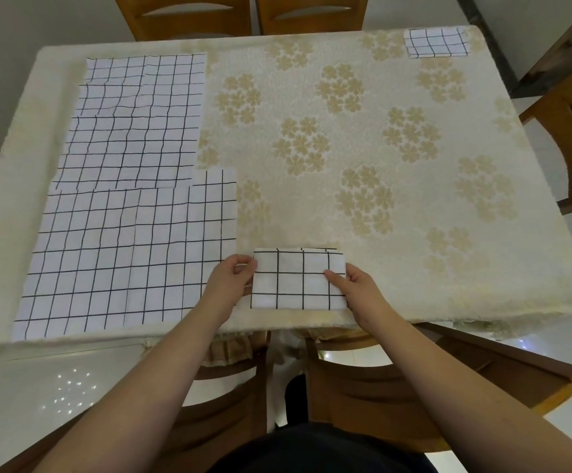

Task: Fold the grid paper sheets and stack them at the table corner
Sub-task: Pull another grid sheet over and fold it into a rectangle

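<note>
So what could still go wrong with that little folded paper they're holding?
Three things, probably. The folded sheet shows uneven layers at its top edge, so it may spring open once the left hand and right hand let go. It lies close to the near table edge and could slip off. The stack sits at the far right corner, a long reach over which the folds might loosen.
</note>
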`<state>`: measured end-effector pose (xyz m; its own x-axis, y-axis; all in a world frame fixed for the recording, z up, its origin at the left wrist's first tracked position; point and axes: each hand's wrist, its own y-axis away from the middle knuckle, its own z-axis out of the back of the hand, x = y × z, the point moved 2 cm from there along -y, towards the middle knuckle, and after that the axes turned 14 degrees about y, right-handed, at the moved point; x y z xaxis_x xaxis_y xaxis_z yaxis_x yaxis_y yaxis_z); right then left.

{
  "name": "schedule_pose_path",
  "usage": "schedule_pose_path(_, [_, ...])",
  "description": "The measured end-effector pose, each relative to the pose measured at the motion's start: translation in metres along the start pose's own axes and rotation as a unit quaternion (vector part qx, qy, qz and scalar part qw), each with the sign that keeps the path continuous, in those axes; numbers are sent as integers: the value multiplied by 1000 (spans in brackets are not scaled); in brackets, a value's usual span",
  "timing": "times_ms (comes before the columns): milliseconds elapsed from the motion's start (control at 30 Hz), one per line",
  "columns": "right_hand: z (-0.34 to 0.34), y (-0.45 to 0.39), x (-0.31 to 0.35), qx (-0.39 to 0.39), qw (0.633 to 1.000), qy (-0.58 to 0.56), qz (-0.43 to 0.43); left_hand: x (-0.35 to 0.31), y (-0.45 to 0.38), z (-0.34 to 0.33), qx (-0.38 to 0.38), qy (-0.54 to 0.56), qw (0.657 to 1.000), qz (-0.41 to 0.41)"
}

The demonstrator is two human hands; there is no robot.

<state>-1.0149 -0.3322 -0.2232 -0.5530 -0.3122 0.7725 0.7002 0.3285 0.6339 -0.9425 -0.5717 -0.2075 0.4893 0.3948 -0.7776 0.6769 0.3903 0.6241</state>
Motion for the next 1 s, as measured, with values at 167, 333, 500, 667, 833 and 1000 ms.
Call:
schedule_pose_path(167, [2,4,4,12,1000,-2,-1,-2,5,-4,14,-77,995,-54])
schedule_pose_path(333, [13,10,13,-12,985,149,82,-8,12,-3,116,-148,980,-62])
schedule_pose_path(500, [20,13,13,-8,984,146,104,-9,15,-8,97,-153,981,-76])
schedule_pose_path(667, [26,14,11,-15,962,232,140,-6,17,-15,80,-143,983,-86])
schedule_pose_path(833, [32,17,11,-19,946,293,138,-2,16,-17,90,-145,982,-82])
schedule_pose_path(1000, [36,22,7,-45,946,293,132,-3,21,-21,90,-166,977,-95])
